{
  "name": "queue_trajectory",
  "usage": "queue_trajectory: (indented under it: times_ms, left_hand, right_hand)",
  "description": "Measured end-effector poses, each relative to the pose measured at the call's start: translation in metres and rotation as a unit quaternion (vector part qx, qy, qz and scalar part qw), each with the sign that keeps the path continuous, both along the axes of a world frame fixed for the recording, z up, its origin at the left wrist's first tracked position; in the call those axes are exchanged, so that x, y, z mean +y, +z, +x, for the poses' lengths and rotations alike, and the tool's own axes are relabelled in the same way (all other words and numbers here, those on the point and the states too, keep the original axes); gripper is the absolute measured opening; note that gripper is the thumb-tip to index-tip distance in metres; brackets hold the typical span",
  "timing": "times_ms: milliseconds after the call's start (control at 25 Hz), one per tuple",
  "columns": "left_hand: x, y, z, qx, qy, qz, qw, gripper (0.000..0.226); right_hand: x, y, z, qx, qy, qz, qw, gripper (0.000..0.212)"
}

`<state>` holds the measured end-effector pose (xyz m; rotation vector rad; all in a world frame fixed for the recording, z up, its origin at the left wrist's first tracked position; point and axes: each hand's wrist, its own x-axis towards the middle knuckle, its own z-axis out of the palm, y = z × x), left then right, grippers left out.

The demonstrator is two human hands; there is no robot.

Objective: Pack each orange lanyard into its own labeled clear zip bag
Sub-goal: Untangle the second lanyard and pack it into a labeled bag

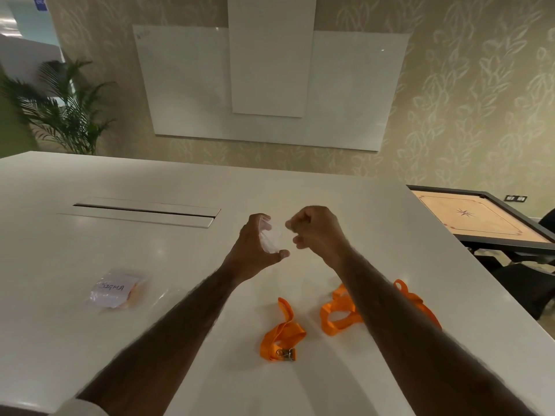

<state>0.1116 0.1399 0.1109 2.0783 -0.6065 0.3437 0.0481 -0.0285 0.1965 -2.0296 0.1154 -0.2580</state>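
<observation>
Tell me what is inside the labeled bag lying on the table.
An orange lanyard shows through the labeled bag at its right edge. The white label covers the rest, so its clip cannot be seen.

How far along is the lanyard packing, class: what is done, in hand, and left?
Done: the SIGMA bag lies on the table with orange inside. In hand: the left hand holds a clear bag showing no orange; the right hand is curled beside it, grip unclear. Left: a loose lanyard and an orange tangle under the right forearm, count unclear.
</observation>
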Motion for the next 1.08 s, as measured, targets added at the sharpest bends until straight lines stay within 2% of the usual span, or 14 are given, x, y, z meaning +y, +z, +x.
queue_trajectory:
  times_ms: [120,200,280,360,480,600,680,840,920,1000,1080]
  left_hand:
    - [0.003,-0.005,0.002,0.014,-0.004,-0.008,1.000,0.092]
    - [0.002,-0.007,0.003,0.020,-0.012,-0.006,1.000,0.093]
    - [-0.001,-0.008,0.004,0.015,-0.016,0.008,1.000,0.092]
    - [-0.004,-0.006,0.004,0.013,-0.026,0.017,0.999,0.091]
    - [-0.010,-0.002,0.002,-0.010,-0.049,0.024,0.998,0.093]
    - [-0.009,-0.001,0.001,-0.035,-0.058,0.029,0.997,0.092]
    - [-0.006,0.000,0.003,-0.032,-0.059,0.024,0.997,0.089]
    - [0.000,0.003,0.005,-0.022,-0.065,0.027,0.997,0.090]
    - [0.003,0.001,0.006,-0.021,-0.061,0.026,0.998,0.091]
    - [0.008,-0.003,0.008,-0.018,-0.040,0.031,0.999,0.091]
    - [0.015,-0.009,0.010,-0.001,-0.020,0.034,0.999,0.091]
  right_hand:
    - [0.001,-0.026,-0.010,0.124,0.058,-0.090,0.986,0.018]
    - [0.008,-0.031,-0.009,0.062,-0.007,-0.099,0.993,0.023]
    - [0.008,-0.022,-0.002,0.002,-0.057,-0.055,0.997,0.027]
    - [0.009,-0.009,0.005,0.027,-0.002,-0.048,0.998,0.024]
    - [0.014,-0.004,0.012,0.080,0.046,-0.148,0.985,0.018]
    - [0.020,-0.006,0.017,0.069,0.001,-0.243,0.968,0.005]
    - [0.021,-0.007,0.017,0.034,-0.044,-0.258,0.965,0.007]
    - [0.022,-0.013,0.017,-0.007,-0.036,-0.229,0.973,0.010]
    - [0.018,-0.015,0.013,-0.016,-0.013,-0.181,0.983,0.014]
    - [0.010,-0.021,0.007,-0.031,-0.042,-0.116,0.992,0.026]
    - [0.001,-0.028,-0.001,-0.009,-0.062,-0.082,0.995,0.026]
